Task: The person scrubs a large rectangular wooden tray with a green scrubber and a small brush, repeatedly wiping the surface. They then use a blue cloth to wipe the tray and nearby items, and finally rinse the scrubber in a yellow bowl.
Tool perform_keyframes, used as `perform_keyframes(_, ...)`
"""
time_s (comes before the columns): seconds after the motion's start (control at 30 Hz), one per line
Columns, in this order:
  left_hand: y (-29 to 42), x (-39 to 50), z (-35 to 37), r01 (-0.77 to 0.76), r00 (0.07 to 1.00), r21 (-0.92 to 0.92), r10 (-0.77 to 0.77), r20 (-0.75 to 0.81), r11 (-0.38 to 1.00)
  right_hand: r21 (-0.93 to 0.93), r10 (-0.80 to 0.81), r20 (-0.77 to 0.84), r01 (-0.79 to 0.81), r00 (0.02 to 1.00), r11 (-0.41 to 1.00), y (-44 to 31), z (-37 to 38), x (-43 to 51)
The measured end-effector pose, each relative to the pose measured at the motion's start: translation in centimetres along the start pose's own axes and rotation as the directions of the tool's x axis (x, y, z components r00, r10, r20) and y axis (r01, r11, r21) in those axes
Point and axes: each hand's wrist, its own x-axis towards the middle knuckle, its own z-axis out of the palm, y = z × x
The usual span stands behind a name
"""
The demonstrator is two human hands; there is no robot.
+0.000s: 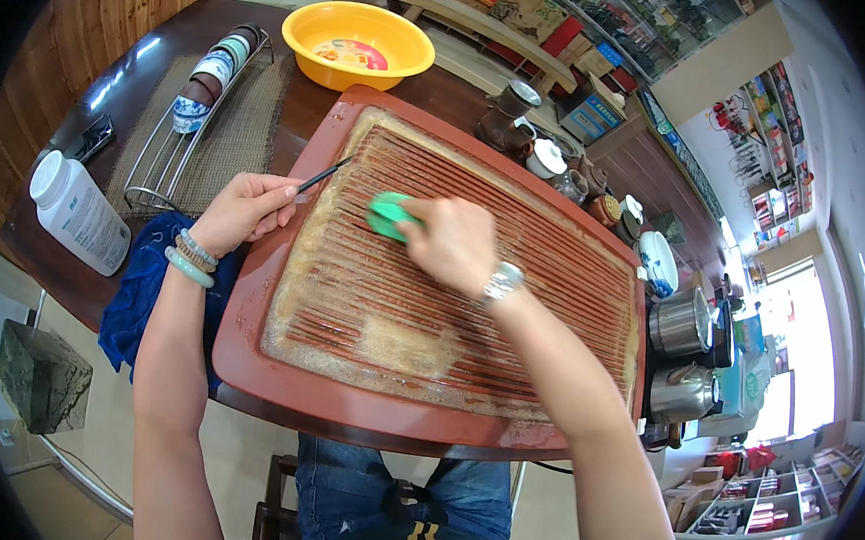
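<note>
A large reddish-brown slatted tea tray (459, 431) lies before me, its slats and channel wet with tan, foamy liquid. My right hand (453, 241), blurred, grips a green scrubbing pad (389, 216) against the slats left of the middle. Over the tray's left edge, my left hand (260, 201) holds a thin dark stick-like tool (325, 174) between thumb and fingers; its tip points at the upper left corner of the slats. Whether the tip touches the tray I cannot tell. A crumpled blue cloth (129, 301) lies beneath and beside my left wrist.
Left stand a white plastic bottle (79, 211) and a wire rack of cups (190, 114) on a woven mat. A yellow basin (358, 46) is beyond the tray. Teaware, including a white lidded bowl (546, 159), a steel pot (678, 322) and a steel kettle (682, 393), lines the right side.
</note>
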Motion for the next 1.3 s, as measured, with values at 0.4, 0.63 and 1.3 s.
perform_keyframes(0.4, -0.2, 0.2, 0.1, 0.025, 1.0, 0.011, -0.025, -0.001, 1.0, -0.032, 0.057, -0.051, -0.059, 0.997, 0.998, 4.3, -2.5, -4.7)
perform_keyframes(0.63, 0.3, -0.2, 0.2, 0.008, 1.0, 0.017, -0.007, -0.024, 1.0, 0.055, -0.044, -0.074, 0.049, 0.996, 0.997, -1.0, 0.8, 1.0)
perform_keyframes(1.3, -0.5, 0.1, -0.4, 0.004, 1.0, -0.014, -0.004, -0.007, 1.0, 0.157, 0.013, -0.046, -0.006, 0.999, 0.988, 0.9, 0.0, 0.5)
